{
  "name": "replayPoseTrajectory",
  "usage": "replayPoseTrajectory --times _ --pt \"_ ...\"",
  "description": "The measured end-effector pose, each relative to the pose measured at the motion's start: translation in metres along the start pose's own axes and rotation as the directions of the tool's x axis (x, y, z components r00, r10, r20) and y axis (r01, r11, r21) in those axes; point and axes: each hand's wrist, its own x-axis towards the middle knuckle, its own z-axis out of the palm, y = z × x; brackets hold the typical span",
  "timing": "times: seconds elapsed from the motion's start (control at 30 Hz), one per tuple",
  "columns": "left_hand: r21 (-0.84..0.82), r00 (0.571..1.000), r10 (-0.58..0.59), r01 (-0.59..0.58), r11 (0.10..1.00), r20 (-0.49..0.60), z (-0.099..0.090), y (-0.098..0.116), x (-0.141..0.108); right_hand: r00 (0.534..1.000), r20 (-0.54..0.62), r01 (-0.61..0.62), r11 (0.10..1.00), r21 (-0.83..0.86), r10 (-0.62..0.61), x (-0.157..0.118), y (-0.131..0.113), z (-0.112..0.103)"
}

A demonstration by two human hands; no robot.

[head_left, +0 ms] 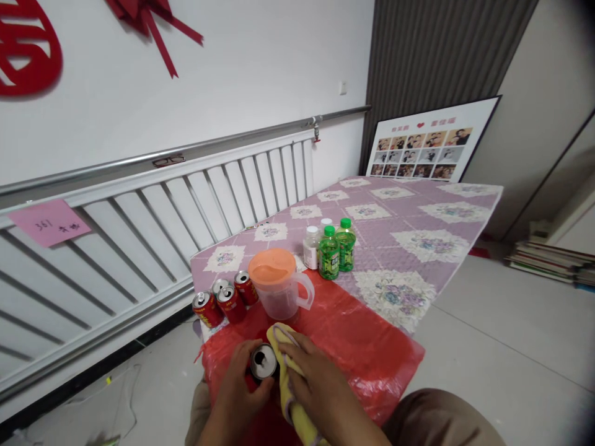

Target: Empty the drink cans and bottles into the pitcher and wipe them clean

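An opened drink can (264, 363) stands on a red plastic sheet (362, 334), its silver top facing up. My left hand (242, 384) is wrapped round the can's left side. Folded in my right hand (316, 378) is a yellow cloth (287, 371) with a purple edge, pressed close to the can's right side. Just beyond my hands stands a clear plastic pitcher (281, 300) with an orange lid. To its left several red cans (230, 303) are grouped together, their tops opened.
Green-capped bottles (329, 257) and white-capped bottles (311, 248) stand behind the pitcher on the flowered tablecloth (367, 210). A white radiator (186, 210) runs along the table's left side. A framed photo board (423, 145) leans at the far end.
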Motion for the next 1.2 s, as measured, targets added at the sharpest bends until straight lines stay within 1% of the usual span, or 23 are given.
replayPoseTrajectory --times 0.07,0.13,0.2,0.3,0.53,0.63,0.7,0.83,0.97,1.07,1.2 --pt "-0.023 0.998 0.035 -0.034 0.999 0.043 -0.002 -0.005 0.001 0.999 -0.033 0.023 0.998 0.057 -0.021 0.009 0.006 0.003" --pt "-0.038 0.997 0.056 -0.054 0.998 0.049 -0.002 -0.008 0.002 0.998 -0.050 0.033 0.993 0.115 -0.028 0.016 0.015 0.008" --pt "-0.039 0.998 0.053 -0.052 0.998 0.042 -0.003 -0.010 0.002 0.999 -0.037 0.034 0.987 0.157 -0.029 0.021 0.025 0.013" --pt "-0.024 0.998 0.032 -0.031 0.999 0.057 -0.003 -0.013 0.002 1.000 0.000 0.019 0.988 0.155 -0.019 0.021 0.031 0.017" --pt "-0.031 0.997 0.026 -0.024 0.999 0.076 -0.005 -0.018 0.002 0.998 0.044 -0.055 0.998 0.042 0.054 -0.004 0.022 0.014" --pt "-0.043 0.997 0.030 -0.027 0.999 0.074 -0.004 -0.018 0.002 0.997 0.065 -0.037 0.999 0.028 0.035 -0.012 0.020 0.011" --pt "-0.042 0.998 0.027 -0.024 0.999 0.063 -0.004 -0.018 0.002 0.999 0.049 -0.023 0.999 0.044 0.021 -0.014 0.017 0.007" --pt "-0.029 0.998 0.026 -0.024 0.999 0.063 -0.003 -0.016 0.002 1.000 -0.009 0.001 0.997 0.082 -0.001 -0.005 0.009 0.001" --pt "-0.048 0.997 0.047 -0.044 0.998 0.061 -0.002 -0.012 0.002 0.999 -0.033 0.024 0.993 0.114 -0.020 0.012 0.014 0.007" --pt "-0.046 0.998 0.042 -0.040 0.998 0.049 -0.002 -0.011 0.002 1.000 -0.008 0.006 0.993 0.122 -0.005 0.017 0.025 0.015" --pt "-0.013 0.999 0.021 -0.021 1.000 0.047 -0.002 -0.013 0.001 1.000 0.024 -0.021 0.996 0.086 0.019 0.009 0.030 0.018"
